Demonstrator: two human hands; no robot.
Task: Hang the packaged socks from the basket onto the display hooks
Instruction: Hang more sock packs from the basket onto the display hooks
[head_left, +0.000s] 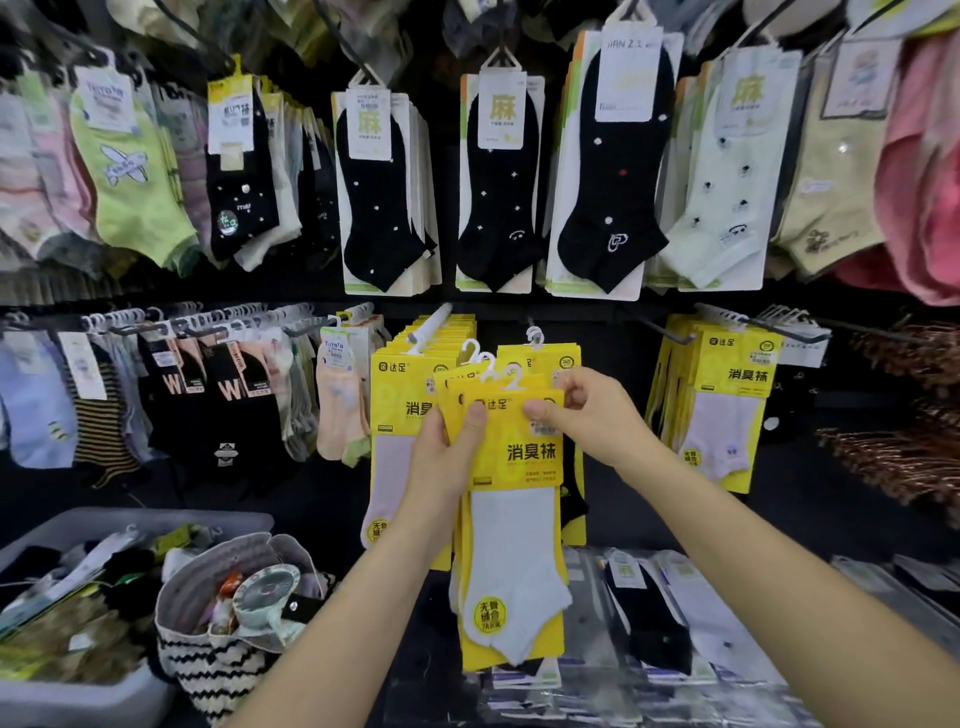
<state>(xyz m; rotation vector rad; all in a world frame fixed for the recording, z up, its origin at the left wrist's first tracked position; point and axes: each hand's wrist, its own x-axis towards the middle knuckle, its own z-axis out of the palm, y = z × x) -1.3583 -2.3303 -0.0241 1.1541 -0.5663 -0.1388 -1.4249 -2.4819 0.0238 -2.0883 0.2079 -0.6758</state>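
The yellow-carded sock packs (511, 457) sit fanned in a small stack between both hands, in front of the lower row of the display. The left hand (451, 447) grips the stack from its left edge, thumb pressed across the front card. The right hand (587, 410) pinches the top right corner of the front pack between thumb and fingers, apparently separating or steadying it. Three white plastic hangers (491, 364) stick up just above both hands, splayed at different heights and angles.

Just above the left hand, a white display hook (431, 325) juts out, already carrying a deep row of matching yellow packs (402, 395). Another similar pack (540, 353) hangs just behind the right hand.

The likely trouble lies in those uneven hangers: pushed toward the hook together, one could miss the prong and its pack would drop onto the worktop below the hands. The hook also looks nearly full, so forcing more on could dislodge the front packs. The basket (62, 691) waits well below and left of the left hand, with more stock inside.
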